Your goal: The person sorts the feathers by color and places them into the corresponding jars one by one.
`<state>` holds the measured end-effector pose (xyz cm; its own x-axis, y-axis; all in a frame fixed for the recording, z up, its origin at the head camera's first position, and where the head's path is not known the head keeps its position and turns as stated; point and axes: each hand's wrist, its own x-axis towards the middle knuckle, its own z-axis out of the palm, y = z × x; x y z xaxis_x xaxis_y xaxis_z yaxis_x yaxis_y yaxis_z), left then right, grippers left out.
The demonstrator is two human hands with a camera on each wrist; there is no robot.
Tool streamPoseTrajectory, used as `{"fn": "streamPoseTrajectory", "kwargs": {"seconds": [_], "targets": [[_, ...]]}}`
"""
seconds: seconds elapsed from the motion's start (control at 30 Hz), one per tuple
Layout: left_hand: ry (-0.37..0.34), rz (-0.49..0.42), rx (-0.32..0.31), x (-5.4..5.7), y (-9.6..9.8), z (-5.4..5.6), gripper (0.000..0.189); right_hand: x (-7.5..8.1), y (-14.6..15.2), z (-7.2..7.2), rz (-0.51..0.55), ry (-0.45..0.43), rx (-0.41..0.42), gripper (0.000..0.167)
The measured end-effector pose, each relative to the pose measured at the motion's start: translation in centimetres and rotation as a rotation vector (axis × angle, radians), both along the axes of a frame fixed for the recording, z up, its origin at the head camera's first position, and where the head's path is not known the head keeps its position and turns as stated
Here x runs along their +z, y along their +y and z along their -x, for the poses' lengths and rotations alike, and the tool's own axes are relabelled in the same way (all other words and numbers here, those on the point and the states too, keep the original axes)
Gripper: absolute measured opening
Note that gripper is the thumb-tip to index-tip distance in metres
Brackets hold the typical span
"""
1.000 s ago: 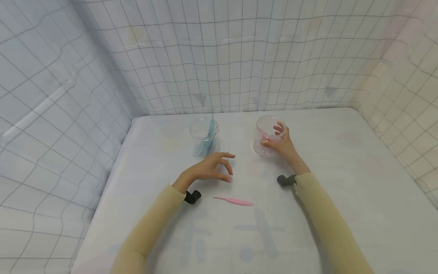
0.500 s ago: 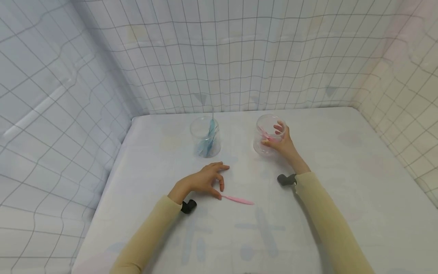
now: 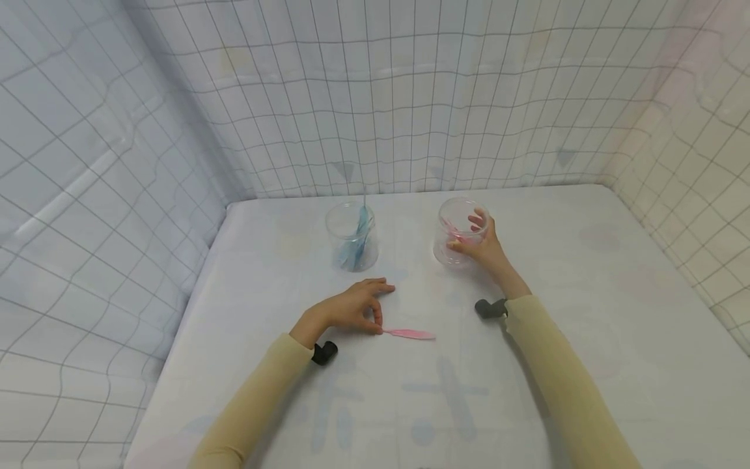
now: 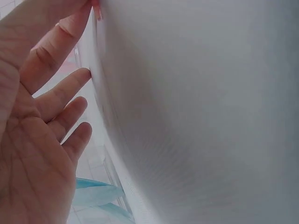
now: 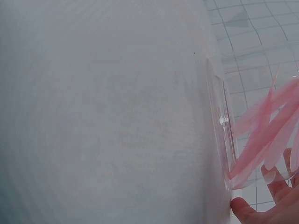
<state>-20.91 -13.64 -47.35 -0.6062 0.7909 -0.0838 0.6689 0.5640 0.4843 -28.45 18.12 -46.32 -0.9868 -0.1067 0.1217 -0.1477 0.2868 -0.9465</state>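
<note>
My left hand pinches the thin quill end of a pink feather between thumb and index finger, its other fingers held out. The feather's vane points right, close over the white table. In the left wrist view only a pink bit of the quill shows at the fingertips. My right hand grips the side of a clear round jar, thumb at the front and fingers around the far side. Several pink feathers lean inside that jar.
To the left stands a second clear jar holding several blue feathers, one quill rising above its rim. A white grid-patterned curtain hangs behind the table and along both sides.
My left hand has come down toward me and slightly left, and has taken the pink feather's quill. The feather has shifted slightly away from me. The right hand stays on its jar.
</note>
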Motion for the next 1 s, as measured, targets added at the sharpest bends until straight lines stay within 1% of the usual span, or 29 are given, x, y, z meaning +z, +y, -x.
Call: {"fn": "streamPoseTrajectory", "kwargs": {"seconds": [0.07, 0.13, 0.23, 0.4, 0.53, 0.7, 0.77, 0.83, 0.87, 0.93, 1.0], "targets": [[0.014, 0.015, -0.008, 0.1, 0.1, 0.0, 0.011, 0.9, -0.3, -0.7, -0.007, -0.003, 0.001, 0.092], [0.031, 0.026, -0.015, 0.1, 0.2, -0.1, 0.010, 1.3, -0.4, -1.1, -0.006, -0.004, 0.002, 0.091], [0.057, 0.044, -0.018, 0.2, 0.4, -0.1, 0.010, 1.2, -0.4, -1.0, 0.004, -0.006, 0.003, 0.092], [0.089, 0.077, -0.015, 0.1, 0.6, -0.2, 0.011, 0.8, -0.1, -0.8, 0.033, 0.001, 0.033, 0.093], [0.093, 0.066, -0.031, -0.2, 0.6, -0.2, 0.009, 0.7, -0.1, -0.7, 0.049, 0.004, 0.043, 0.094], [0.114, 0.071, -0.026, -0.4, 0.4, -0.1, 0.010, 0.6, -0.2, -0.8, 0.043, -0.006, 0.032, 0.093], [0.142, 0.068, -0.030, -0.3, 0.4, 0.0, 0.010, 0.6, -0.2, -0.9, 0.031, -0.009, 0.031, 0.093], [0.176, 0.060, -0.032, 0.3, 0.6, 0.2, 0.011, 0.6, -0.2, -0.9, 0.024, -0.008, 0.032, 0.093], [0.190, 0.054, -0.031, 0.9, 0.8, 0.4, 0.010, 0.6, -0.2, -0.9, 0.021, -0.005, 0.031, 0.093], [0.247, 0.052, -0.029, 2.6, 1.4, 1.0, 0.010, 0.5, -0.2, -0.8, 0.023, 0.001, 0.027, 0.093], [0.315, 0.069, -0.015, 4.7, 2.2, 1.8, 0.008, 0.3, -0.1, -0.6, 0.033, 0.003, 0.022, 0.094]]}}
